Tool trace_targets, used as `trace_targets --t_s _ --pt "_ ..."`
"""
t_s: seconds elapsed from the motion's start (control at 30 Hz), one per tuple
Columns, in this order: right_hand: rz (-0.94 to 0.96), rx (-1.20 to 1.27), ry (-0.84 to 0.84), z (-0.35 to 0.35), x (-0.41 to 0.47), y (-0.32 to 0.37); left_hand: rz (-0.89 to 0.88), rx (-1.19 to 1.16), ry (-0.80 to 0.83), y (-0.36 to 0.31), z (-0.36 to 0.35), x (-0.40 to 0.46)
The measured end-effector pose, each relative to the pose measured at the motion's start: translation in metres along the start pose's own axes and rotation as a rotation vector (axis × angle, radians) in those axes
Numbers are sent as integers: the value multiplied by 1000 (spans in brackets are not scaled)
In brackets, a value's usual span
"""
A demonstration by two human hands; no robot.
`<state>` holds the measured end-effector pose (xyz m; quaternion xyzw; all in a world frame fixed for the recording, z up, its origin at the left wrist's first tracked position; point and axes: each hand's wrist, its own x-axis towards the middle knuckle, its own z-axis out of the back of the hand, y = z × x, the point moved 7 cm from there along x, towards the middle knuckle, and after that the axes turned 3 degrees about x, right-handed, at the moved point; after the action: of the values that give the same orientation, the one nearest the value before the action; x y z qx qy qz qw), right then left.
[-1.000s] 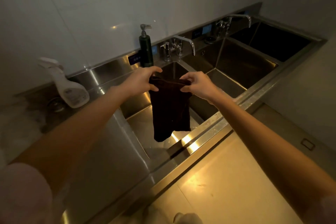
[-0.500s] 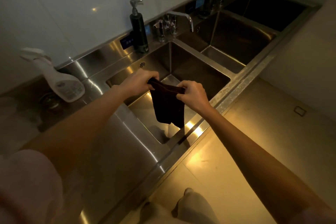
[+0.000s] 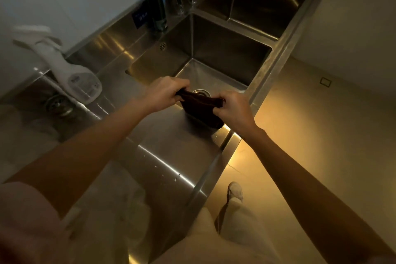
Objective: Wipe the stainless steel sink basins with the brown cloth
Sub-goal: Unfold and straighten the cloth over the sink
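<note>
**Two hands stretch the cloth over the near basin**

Both hands are at work in the head view: the left hand and the right hand each pinch an upper corner of the dark brown soft cloth, which hangs limp between them above the square stainless steel sink basin. Beyond the fingers lies the round drain. Left of the left hand leans a white spray bottle. Light and floppy, the cloth would likely wipe best bunched in one palm.
</note>
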<state>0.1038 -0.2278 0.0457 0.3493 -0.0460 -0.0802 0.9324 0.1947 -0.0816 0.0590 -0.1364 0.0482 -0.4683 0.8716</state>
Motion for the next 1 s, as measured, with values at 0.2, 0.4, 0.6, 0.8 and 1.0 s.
trace_targets --t_s 0.2,0.4,0.6,0.8,1.0 --pt "15 -3 -27 -26 -48 15 -225 141 -114 -21 -5 -56" --pt "15 -79 -47 -65 -86 16 -341 293 -39 -27 -40 -95" --pt "-60 -93 -7 -107 -108 8 -316 333 90 -15 -80 -126" --pt "-130 -74 42 -125 -119 -2 -300 313 155 -15 -97 -130" --pt "-116 -52 96 -128 -129 -1 -308 243 56 -9 -103 -143"
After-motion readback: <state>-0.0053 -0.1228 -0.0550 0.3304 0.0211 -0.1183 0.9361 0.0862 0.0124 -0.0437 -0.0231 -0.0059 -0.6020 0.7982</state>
